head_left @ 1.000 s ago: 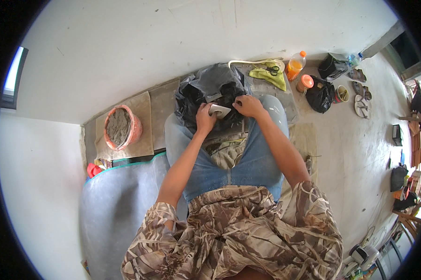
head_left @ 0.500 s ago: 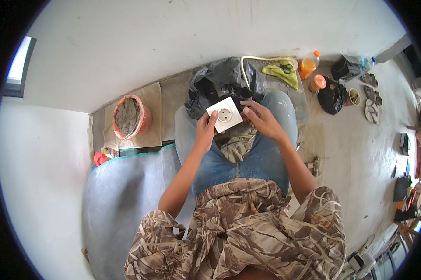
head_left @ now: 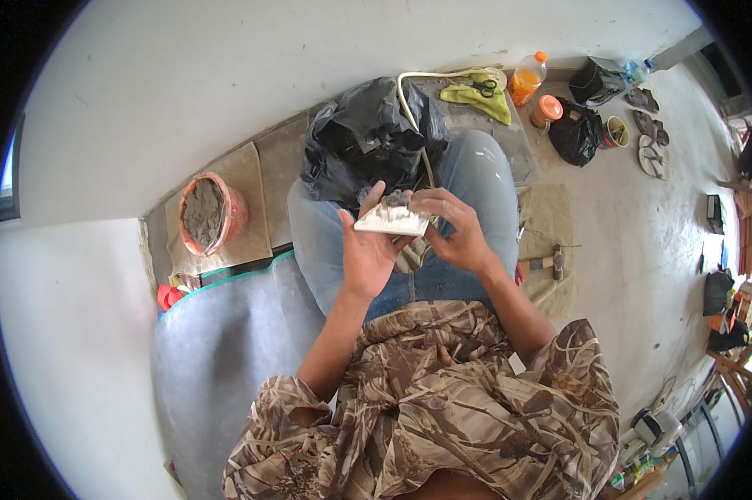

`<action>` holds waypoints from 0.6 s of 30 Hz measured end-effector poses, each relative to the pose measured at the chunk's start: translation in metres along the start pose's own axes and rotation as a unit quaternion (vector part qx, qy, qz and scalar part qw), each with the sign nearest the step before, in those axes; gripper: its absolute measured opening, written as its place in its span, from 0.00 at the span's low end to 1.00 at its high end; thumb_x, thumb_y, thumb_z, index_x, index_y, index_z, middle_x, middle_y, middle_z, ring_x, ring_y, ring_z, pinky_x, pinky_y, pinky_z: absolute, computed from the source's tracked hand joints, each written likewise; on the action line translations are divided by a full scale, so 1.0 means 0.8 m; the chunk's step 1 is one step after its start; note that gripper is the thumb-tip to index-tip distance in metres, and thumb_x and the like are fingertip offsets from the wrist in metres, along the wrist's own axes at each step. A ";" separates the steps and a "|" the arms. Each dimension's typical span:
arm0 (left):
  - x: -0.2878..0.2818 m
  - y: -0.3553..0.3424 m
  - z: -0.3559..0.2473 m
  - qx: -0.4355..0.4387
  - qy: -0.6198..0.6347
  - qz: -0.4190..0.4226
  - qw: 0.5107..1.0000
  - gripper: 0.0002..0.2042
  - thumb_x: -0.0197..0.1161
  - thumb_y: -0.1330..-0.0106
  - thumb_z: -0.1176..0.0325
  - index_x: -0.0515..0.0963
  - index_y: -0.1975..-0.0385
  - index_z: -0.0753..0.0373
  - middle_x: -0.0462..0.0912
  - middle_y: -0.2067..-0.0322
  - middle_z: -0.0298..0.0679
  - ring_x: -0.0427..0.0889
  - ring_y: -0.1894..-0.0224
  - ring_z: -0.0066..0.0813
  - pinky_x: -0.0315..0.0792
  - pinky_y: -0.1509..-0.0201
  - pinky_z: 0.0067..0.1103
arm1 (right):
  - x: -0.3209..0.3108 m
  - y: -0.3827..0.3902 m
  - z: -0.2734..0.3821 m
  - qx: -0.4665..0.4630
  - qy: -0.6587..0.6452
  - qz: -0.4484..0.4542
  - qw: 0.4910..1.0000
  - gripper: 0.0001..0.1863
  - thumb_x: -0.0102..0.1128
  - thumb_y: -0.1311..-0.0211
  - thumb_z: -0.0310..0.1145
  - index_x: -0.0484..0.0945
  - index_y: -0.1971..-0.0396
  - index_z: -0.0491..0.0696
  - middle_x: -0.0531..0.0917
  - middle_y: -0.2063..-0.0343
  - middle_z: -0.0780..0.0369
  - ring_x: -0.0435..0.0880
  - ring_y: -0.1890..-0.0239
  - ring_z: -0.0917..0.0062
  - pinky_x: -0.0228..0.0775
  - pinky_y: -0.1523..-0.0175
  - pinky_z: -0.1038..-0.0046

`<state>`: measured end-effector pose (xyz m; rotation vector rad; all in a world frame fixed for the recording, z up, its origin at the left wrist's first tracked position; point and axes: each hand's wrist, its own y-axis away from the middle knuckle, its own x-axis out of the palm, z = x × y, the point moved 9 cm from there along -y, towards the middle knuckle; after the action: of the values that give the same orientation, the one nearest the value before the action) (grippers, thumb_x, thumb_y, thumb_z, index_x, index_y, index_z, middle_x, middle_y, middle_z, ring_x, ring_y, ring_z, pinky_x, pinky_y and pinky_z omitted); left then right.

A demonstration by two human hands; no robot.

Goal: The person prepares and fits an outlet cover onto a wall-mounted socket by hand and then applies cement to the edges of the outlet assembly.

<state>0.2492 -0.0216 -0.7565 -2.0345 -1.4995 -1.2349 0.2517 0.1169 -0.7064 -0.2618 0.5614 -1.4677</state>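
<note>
A white wall socket (head_left: 393,222) is tilted on edge above my lap, its grey works at the back showing toward the far side. My left hand (head_left: 369,260) supports it from below, thumb at its left corner and fingers partly hidden beneath. With its fingers bent, my right hand (head_left: 459,233) touches the socket's right end and back. Just beyond both hands, a black plastic bag (head_left: 334,158) lies open and crumpled between my knees, with a white cable (head_left: 411,112) looping over it.
On the left, an orange bucket (head_left: 241,213) of grey mortar stands on a sheet. Scissors (head_left: 484,87) lie on a yellow-green cloth (head_left: 497,107) near an orange drink bottle (head_left: 523,83). A lidded jar (head_left: 547,109), another black bag (head_left: 576,137) and a hammer (head_left: 557,262) are at right.
The socket has turned from face-up to edge-on, its back now showing. My left hand has rolled palm-up beneath it, and my right hand has closed in on its right side. The view has shifted.
</note>
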 end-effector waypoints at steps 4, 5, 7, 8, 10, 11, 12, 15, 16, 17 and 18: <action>0.009 0.004 -0.021 0.046 0.018 -0.013 0.999 0.30 0.36 0.21 0.47 0.54 0.25 0.58 0.64 0.31 0.52 0.69 0.33 0.44 0.70 0.32 0.39 | 0.017 0.001 0.031 -0.028 -0.003 0.056 0.998 0.26 0.66 0.56 0.15 0.80 0.53 0.47 0.79 0.44 0.56 0.77 0.39 0.57 0.70 0.37 0.61; 0.007 0.004 -0.023 0.047 0.033 -0.015 0.998 0.29 0.36 0.21 0.49 0.54 0.26 0.58 0.64 0.31 0.52 0.70 0.33 0.45 0.70 0.33 0.39 | 0.023 0.005 0.028 -0.020 -0.010 0.062 0.998 0.26 0.63 0.56 0.15 0.80 0.53 0.48 0.77 0.43 0.55 0.73 0.36 0.56 0.66 0.34 0.58; 0.001 0.005 -0.024 0.040 0.082 -0.003 0.996 0.28 0.38 0.22 0.54 0.55 0.26 0.59 0.64 0.31 0.53 0.71 0.34 0.45 0.71 0.34 0.39 | 0.026 0.006 0.030 -0.016 0.002 0.074 0.997 0.25 0.63 0.56 0.16 0.80 0.53 0.48 0.77 0.42 0.54 0.73 0.36 0.56 0.65 0.34 0.58; -0.003 0.006 -0.023 0.039 0.075 -0.009 0.996 0.28 0.39 0.22 0.55 0.55 0.26 0.59 0.64 0.31 0.53 0.71 0.34 0.45 0.71 0.34 0.39 | 0.026 0.005 0.030 -0.013 0.008 0.079 0.997 0.24 0.63 0.55 0.17 0.80 0.53 0.48 0.77 0.42 0.53 0.73 0.36 0.56 0.65 0.33 0.58; -0.009 0.009 -0.021 0.036 0.062 -0.020 0.997 0.28 0.40 0.22 0.55 0.55 0.26 0.59 0.64 0.31 0.53 0.71 0.35 0.45 0.71 0.33 0.39 | 0.028 0.006 0.027 0.001 0.002 0.086 0.996 0.24 0.62 0.55 0.19 0.79 0.53 0.48 0.75 0.41 0.53 0.72 0.36 0.56 0.64 0.33 0.57; -0.012 0.010 -0.019 0.039 0.063 -0.022 0.997 0.28 0.41 0.23 0.56 0.55 0.26 0.59 0.64 0.31 0.53 0.71 0.35 0.44 0.71 0.33 0.38 | 0.029 0.008 0.025 0.008 0.000 0.089 0.996 0.24 0.62 0.55 0.20 0.79 0.52 0.48 0.75 0.40 0.52 0.72 0.35 0.55 0.64 0.33 0.57; -0.015 0.011 -0.018 0.042 0.065 -0.023 0.997 0.28 0.41 0.23 0.57 0.54 0.26 0.59 0.64 0.31 0.53 0.72 0.35 0.44 0.71 0.33 0.38 | 0.030 0.010 0.023 0.007 -0.007 0.093 0.996 0.26 0.63 0.55 0.20 0.78 0.50 0.48 0.74 0.40 0.52 0.72 0.36 0.55 0.63 0.32 0.57; -0.015 0.013 -0.021 0.067 0.038 -0.022 0.997 0.29 0.43 0.24 0.59 0.54 0.25 0.58 0.63 0.30 0.53 0.72 0.35 0.44 0.71 0.33 0.38 | 0.035 0.017 0.019 0.009 -0.036 0.099 0.994 0.33 0.65 0.56 0.20 0.73 0.44 0.47 0.72 0.38 0.50 0.71 0.35 0.54 0.62 0.31 0.57; -0.014 0.014 -0.024 0.078 0.024 -0.020 0.997 0.29 0.44 0.25 0.59 0.53 0.25 0.58 0.63 0.30 0.53 0.72 0.35 0.43 0.70 0.33 0.38 | 0.035 0.017 0.020 0.014 -0.051 0.095 0.994 0.34 0.65 0.56 0.22 0.71 0.42 0.48 0.71 0.38 0.50 0.70 0.35 0.53 0.61 0.31 0.57; -0.010 0.014 -0.027 0.086 0.009 -0.014 0.996 0.29 0.44 0.26 0.60 0.53 0.25 0.59 0.62 0.29 0.53 0.71 0.34 0.43 0.70 0.32 0.38 | 0.035 0.016 0.021 0.019 -0.066 0.089 0.994 0.36 0.65 0.56 0.23 0.70 0.40 0.48 0.70 0.37 0.49 0.69 0.34 0.52 0.61 0.31 0.57; -0.005 0.015 -0.031 0.094 -0.005 -0.008 0.995 0.30 0.45 0.26 0.60 0.53 0.25 0.59 0.61 0.29 0.53 0.70 0.33 0.43 0.69 0.32 0.38 | 0.035 0.015 0.024 0.017 -0.054 0.087 0.995 0.38 0.65 0.56 0.23 0.68 0.38 0.48 0.69 0.37 0.49 0.68 0.33 0.52 0.61 0.30 0.57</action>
<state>0.2484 -0.0457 -0.7428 -1.9124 -1.5760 -1.0465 0.2720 0.0877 -0.7019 -0.2584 0.4600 -1.2849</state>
